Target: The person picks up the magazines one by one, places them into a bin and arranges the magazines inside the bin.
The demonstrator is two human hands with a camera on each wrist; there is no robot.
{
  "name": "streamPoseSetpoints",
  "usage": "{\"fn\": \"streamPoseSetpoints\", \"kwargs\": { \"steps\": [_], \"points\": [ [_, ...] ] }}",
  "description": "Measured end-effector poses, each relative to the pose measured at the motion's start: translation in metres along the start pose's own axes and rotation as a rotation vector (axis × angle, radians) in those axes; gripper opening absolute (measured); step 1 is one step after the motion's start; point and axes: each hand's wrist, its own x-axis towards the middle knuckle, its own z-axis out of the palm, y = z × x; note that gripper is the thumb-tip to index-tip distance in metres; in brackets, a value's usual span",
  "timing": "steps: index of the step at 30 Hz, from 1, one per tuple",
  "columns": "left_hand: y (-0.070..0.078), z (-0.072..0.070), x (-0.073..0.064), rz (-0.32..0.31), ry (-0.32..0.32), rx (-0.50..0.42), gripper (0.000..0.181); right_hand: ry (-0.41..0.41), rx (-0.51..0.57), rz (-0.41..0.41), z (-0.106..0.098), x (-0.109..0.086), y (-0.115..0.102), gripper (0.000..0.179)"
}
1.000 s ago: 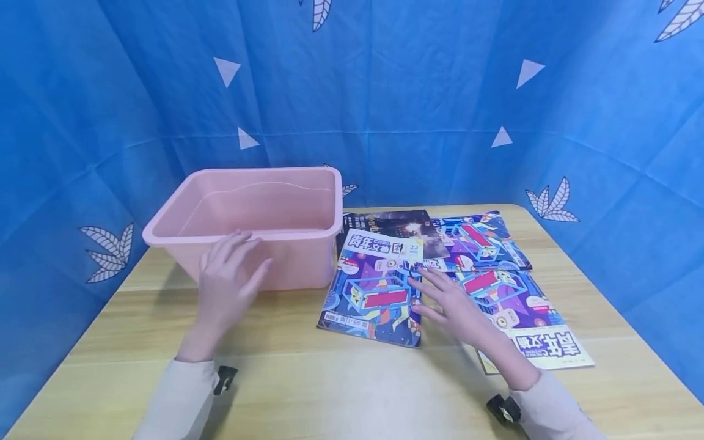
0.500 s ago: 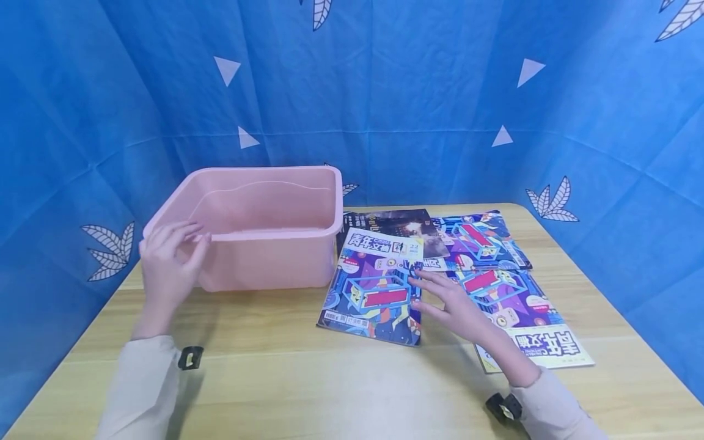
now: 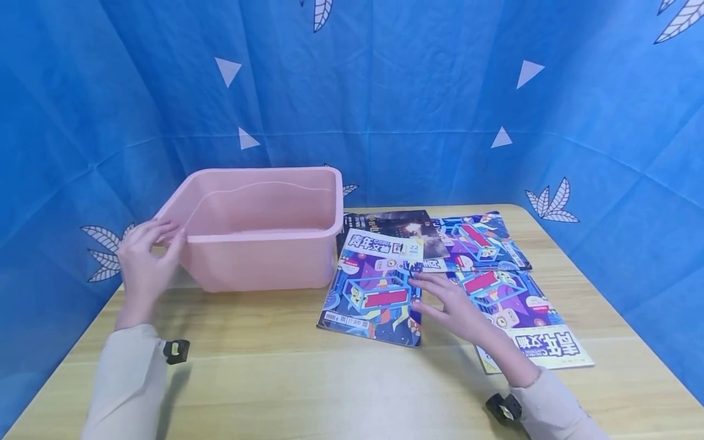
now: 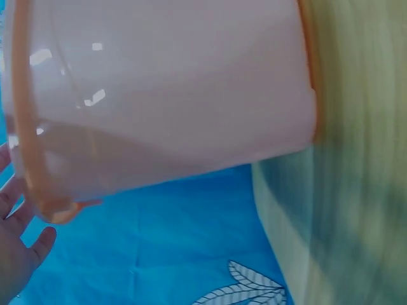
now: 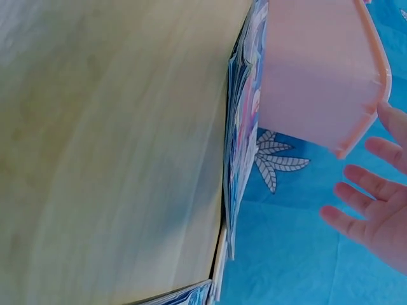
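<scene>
A pink plastic bin (image 3: pixel 264 263) stands at the back left of the table, its inside bare where visible. At its front left corner is my left hand (image 3: pixel 144 263); in the left wrist view the hand's fingers (image 4: pixel 14 202) are close to the rim and the thumb stands apart from it. Whether the fingertips touch the bin cannot be told. My right hand (image 3: pixel 453 305) hovers with spread fingers over the right edge of a colourful magazine (image 3: pixel 374 299), holding nothing. Right of that hand lies a similar magazine (image 3: pixel 528 311), turned the other way round.
Behind these lie a dark-covered magazine (image 3: pixel 393 223) and another colourful magazine (image 3: pixel 484 241), partly overlapping. Everything rests on a light wooden table (image 3: pixel 308 385). A blue curtain (image 3: pixel 385 91) hangs round the back and sides.
My left hand has moved left along the bin's front rim to its front left corner. My right hand, the bin and the magazines have stayed in place.
</scene>
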Motion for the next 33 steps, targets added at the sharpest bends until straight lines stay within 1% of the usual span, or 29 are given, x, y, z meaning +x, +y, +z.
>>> {"fn": "streamPoseSetpoints", "kwargs": {
  "steps": [3, 5, 9, 12, 17, 19, 22, 29, 33],
  "points": [
    [-0.005, 0.001, -0.002, -0.033, -0.007, -0.006, 0.024, -0.008, 0.001, 0.005, 0.001, 0.0, 0.001, 0.041],
    [-0.008, 0.002, -0.003, -0.039, -0.002, -0.013, 0.023, -0.013, -0.001, 0.009, 0.002, 0.0, 0.001, 0.041],
    [-0.011, 0.003, -0.005, -0.092, 0.021, -0.029, 0.024, -0.024, -0.003, 0.011, 0.003, 0.001, 0.003, 0.041],
    [-0.014, 0.005, -0.008, -0.125, 0.052, -0.045, 0.024, -0.035, -0.005, 0.009, 0.003, 0.004, 0.003, 0.04],
    [-0.019, 0.01, -0.01, -0.108, 0.118, -0.069, 0.022, -0.036, 0.014, -0.021, 0.003, 0.012, 0.009, 0.038],
    [-0.019, 0.011, -0.01, -0.107, 0.134, -0.073, 0.022, -0.032, 0.033, -0.029, 0.004, 0.016, 0.012, 0.036],
    [-0.018, 0.012, -0.009, -0.11, 0.141, -0.075, 0.023, -0.033, 0.065, -0.018, 0.006, 0.022, 0.018, 0.036],
    [-0.017, 0.013, -0.009, -0.136, 0.127, -0.068, 0.027, -0.048, 0.128, 0.059, 0.012, 0.037, 0.035, 0.034],
    [-0.019, 0.013, -0.011, -0.122, 0.133, -0.057, 0.026, -0.051, 0.141, 0.066, 0.017, 0.045, 0.043, 0.033]
  ]
}}
